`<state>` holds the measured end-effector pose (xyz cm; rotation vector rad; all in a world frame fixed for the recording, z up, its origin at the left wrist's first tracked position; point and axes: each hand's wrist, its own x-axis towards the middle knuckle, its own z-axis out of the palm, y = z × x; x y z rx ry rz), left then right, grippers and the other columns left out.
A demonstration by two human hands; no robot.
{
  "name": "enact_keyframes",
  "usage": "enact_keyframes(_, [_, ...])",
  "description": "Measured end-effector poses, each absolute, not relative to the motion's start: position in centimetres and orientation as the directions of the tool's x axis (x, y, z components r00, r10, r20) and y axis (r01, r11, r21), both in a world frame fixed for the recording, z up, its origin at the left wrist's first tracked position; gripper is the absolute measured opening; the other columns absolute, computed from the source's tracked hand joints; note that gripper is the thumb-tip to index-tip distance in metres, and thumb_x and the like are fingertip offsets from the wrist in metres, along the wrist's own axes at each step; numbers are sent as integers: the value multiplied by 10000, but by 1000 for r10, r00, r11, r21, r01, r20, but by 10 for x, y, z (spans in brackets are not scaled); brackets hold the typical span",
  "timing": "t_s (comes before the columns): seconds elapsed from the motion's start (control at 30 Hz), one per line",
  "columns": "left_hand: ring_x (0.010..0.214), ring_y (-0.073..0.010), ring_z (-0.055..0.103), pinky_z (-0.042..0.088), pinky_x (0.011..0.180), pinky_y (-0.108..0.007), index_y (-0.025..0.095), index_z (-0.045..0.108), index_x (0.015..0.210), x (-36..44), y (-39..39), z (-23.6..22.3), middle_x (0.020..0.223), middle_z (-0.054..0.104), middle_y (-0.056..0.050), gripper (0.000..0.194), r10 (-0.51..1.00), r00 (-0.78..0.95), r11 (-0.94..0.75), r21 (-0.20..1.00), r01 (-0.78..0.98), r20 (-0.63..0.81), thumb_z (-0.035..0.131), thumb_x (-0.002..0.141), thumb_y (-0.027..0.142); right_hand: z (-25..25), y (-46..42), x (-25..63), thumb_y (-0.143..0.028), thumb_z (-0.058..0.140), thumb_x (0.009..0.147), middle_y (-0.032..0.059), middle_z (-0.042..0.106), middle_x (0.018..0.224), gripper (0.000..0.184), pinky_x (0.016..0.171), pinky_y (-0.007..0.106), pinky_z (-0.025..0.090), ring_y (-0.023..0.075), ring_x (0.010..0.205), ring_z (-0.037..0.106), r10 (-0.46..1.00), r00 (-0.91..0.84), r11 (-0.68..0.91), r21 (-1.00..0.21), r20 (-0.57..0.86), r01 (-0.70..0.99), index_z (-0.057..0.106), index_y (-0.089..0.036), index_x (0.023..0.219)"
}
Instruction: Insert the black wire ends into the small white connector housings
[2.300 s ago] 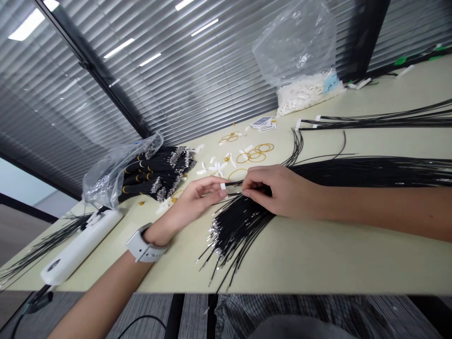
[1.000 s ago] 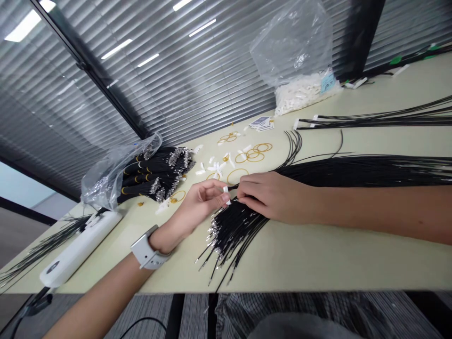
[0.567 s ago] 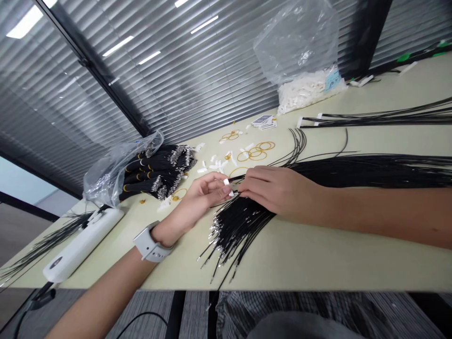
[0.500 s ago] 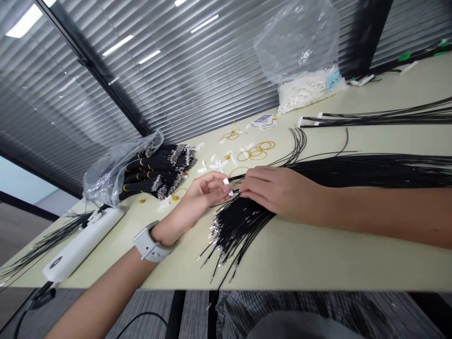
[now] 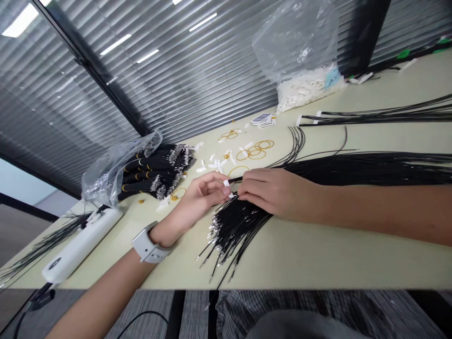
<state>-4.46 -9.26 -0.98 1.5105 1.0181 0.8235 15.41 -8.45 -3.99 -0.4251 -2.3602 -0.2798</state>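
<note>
White plastic connectors (image 5: 307, 89), blue label (image 5: 332, 77) unreadable

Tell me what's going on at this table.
A person is working at a long table. Their left hand pinches a small white piece at the fingertips, while their right hand rests on black wires that fan out, metal-tipped, across the tabletop. Gold rubber bands lie beyond the hands, and a clear plastic bag of white pieces sits farther back.
</note>
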Motion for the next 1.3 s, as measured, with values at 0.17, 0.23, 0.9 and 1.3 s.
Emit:
enact_keyframes(0.17, [646,-95,555,418,593,-203,138,553,903,-43,-94,-12,695,591,-10,229,900,435,-135,965,223,25,677,724,210,-41,-84,153,-121,421,874,54,534,738,164,608,256,379,129,676,464,201,-695,934,79,690,348,582,-88,863])
enact_keyframes(0.23, [658,-105,560,423,609,-216,133,553,894,-42,-96,-12,695,590,-16,224,901,433,-127,964,232,15,676,723,210,-42,-84,153,-127,423,873,59,549,758,155,616,268,389,137,692,489,235,-707,933,47,667,356,571,-92,899])
enact_keyframes(0.9, [641,-58,510,414,609,-167,126,573,912,-49,-88,-4,719,552,4,270,963,261,-92,991,99,63,698,700,236,-16,-77,179,-235,404,911,51,547,835,213,676,247,427,95,696,509,309,-699,891,61,645,450,572,-134,827])
enact_keyframes(1.3, [705,-74,538,439,740,-224,141,568,908,-48,-88,12,779,572,2,288,978,206,8,982,189,-47,698,696,286,-12,-87,134,-317,432,900,5,567,809,204,519,238,330,117,753,518,115,-848,918,272,518,290,595,-199,865])
